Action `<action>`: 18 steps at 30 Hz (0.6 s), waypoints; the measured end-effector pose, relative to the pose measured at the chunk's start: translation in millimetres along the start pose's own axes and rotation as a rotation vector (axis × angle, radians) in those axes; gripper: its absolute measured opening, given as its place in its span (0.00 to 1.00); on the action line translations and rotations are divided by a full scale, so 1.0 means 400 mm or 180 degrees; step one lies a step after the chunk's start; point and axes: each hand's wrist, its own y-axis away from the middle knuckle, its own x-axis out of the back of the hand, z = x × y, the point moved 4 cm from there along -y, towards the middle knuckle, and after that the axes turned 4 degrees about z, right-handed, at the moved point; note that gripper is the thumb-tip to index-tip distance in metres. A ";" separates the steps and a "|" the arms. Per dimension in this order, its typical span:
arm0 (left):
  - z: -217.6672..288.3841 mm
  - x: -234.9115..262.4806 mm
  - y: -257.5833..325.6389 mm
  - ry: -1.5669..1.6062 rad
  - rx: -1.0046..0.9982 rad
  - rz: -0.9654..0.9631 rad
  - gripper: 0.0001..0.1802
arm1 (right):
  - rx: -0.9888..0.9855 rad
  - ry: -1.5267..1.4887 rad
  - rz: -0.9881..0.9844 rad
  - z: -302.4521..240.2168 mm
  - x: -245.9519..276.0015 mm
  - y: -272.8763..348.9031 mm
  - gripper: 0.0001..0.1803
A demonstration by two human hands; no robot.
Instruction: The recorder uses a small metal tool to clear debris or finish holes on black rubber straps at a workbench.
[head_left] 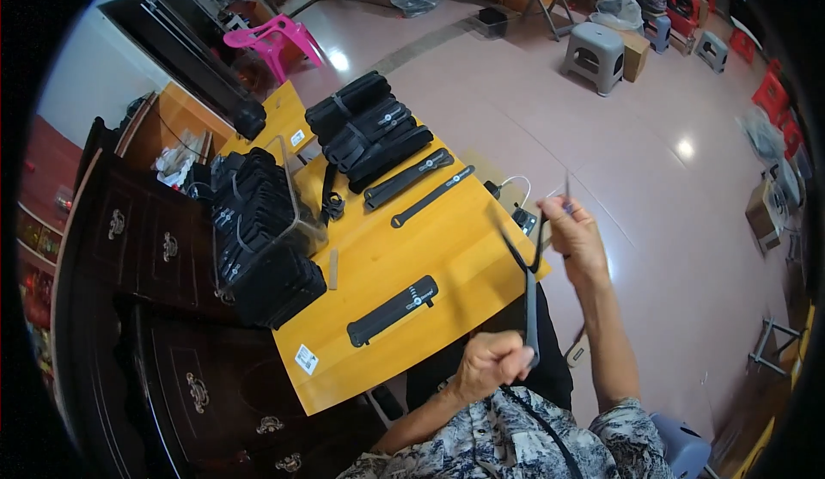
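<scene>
A narrow black strap (531, 307) stretches between my two hands, off the table's near right edge. My left hand (494, 363) is closed round its lower end. My right hand (574, 234) pinches the upper part, where the strap bends and a loose end sticks out, blurred by motion. On the yellow table (378, 256), a flat black bundle of straps (394, 310) with pale print lies nearest to my left hand. Farther back lie a single black strap (433, 196) and another flat bundle (409, 179).
Stacked black strap bundles (365, 131) stand at the table's back. A clear plastic bin (301, 208) on the left holds many more. A dark wooden cabinet (172, 307) borders the left side. Grey stool (595, 56) and pink chair (277, 42) stand beyond; people sit at the far right.
</scene>
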 end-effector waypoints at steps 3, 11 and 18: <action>0.010 0.012 0.028 -0.0164 -0.0080 -0.0078 0.17 | 0.0243 0.0208 0.0115 -0.015 0.051 -0.074 0.08; -0.004 0.087 0.071 -0.0175 0.0226 -0.0077 0.18 | 0.0415 0.0447 0.0544 -0.063 0.186 -0.216 0.10; -0.013 0.103 0.077 -0.0169 0.0141 -0.0261 0.18 | 0.0331 0.0734 0.0650 -0.051 0.247 -0.264 0.13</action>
